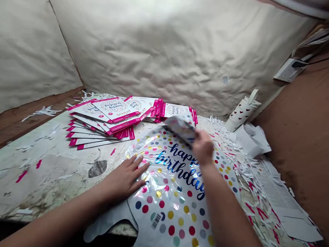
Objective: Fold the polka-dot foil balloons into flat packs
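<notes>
A flat foil balloon [174, 206] with coloured dots and blue "happy birthday" lettering lies in front of me, partly over the table's front edge. Another pale foil sheet [111, 219] shows under its left side. My left hand [129, 174] rests palm down on the balloon's left edge, fingers spread. My right hand [204, 146], slightly blurred, is closed on a folded part of dotted foil [181, 127] raised at the balloon's far edge. Whether this foil is the same balloon or a separate one, I cannot tell.
Fanned stacks of white and pink printed packets [109, 118] lie behind, to the left. A white tumbler with hearts [241, 113] stands at the back right beside crumpled paper [253, 140]. Paper shreds [258, 202] cover the right side. A power socket [290, 69] is on the right.
</notes>
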`<action>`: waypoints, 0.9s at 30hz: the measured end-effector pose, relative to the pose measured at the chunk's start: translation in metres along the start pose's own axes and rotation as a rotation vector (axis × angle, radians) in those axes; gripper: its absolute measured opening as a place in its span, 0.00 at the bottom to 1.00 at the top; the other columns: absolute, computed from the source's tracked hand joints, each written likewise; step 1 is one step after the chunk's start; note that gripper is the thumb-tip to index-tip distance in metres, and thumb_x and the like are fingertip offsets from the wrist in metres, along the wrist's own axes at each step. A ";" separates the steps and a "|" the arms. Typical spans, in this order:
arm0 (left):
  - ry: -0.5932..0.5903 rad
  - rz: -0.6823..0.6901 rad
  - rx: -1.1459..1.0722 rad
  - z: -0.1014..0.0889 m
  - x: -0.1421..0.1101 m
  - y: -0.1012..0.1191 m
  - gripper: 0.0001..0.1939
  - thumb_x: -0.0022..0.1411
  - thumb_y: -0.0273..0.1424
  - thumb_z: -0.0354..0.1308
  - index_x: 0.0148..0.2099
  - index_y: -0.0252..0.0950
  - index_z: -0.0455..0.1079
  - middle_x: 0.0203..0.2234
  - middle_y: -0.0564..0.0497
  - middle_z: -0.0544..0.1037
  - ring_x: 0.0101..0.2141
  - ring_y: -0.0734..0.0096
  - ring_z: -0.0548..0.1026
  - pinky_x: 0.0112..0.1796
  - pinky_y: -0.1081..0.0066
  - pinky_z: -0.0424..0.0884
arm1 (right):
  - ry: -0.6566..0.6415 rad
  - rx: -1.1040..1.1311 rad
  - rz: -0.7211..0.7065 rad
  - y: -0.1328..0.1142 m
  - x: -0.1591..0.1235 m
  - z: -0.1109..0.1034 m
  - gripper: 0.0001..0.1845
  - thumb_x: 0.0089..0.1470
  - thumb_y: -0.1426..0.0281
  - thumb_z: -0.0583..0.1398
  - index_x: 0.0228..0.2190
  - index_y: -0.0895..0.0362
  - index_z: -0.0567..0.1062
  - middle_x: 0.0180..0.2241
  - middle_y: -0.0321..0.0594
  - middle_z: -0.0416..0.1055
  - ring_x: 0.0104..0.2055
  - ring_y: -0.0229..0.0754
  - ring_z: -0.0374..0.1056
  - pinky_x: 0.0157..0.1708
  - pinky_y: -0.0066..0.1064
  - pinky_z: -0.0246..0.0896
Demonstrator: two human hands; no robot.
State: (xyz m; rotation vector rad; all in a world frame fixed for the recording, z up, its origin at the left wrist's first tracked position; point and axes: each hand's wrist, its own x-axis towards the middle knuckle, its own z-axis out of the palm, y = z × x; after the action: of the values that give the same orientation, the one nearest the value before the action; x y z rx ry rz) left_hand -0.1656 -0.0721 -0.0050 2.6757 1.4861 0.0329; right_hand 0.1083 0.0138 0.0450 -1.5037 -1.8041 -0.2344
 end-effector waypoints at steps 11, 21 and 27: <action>0.161 -0.231 -0.424 -0.031 0.003 -0.005 0.22 0.62 0.43 0.45 0.48 0.37 0.71 0.46 0.45 0.75 0.46 0.58 0.71 0.47 0.61 0.66 | -0.083 0.411 -0.439 0.010 -0.109 -0.085 0.25 0.54 0.77 0.53 0.53 0.50 0.65 0.48 0.42 0.71 0.51 0.46 0.66 0.50 0.41 0.65; 0.143 -0.383 -0.935 -0.050 0.028 0.020 0.19 0.51 0.45 0.58 0.38 0.36 0.75 0.34 0.48 0.79 0.37 0.59 0.75 0.40 0.64 0.72 | -0.503 0.647 -0.194 0.037 -0.171 -0.078 0.25 0.54 0.79 0.50 0.52 0.51 0.66 0.51 0.41 0.67 0.54 0.42 0.63 0.54 0.39 0.60; -0.374 -0.150 -1.147 -0.043 0.052 0.031 0.17 0.52 0.37 0.57 0.44 0.38 0.74 0.35 0.47 0.79 0.37 0.57 0.76 0.36 0.62 0.74 | -0.521 0.677 -0.225 0.035 -0.168 -0.076 0.25 0.54 0.80 0.50 0.52 0.52 0.67 0.51 0.41 0.68 0.54 0.42 0.63 0.54 0.39 0.60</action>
State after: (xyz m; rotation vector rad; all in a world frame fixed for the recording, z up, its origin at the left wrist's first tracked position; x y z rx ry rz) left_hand -0.1143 -0.0422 0.0396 1.5434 1.0404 0.2647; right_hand 0.1749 -0.1481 -0.0221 -0.9172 -2.1481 0.6626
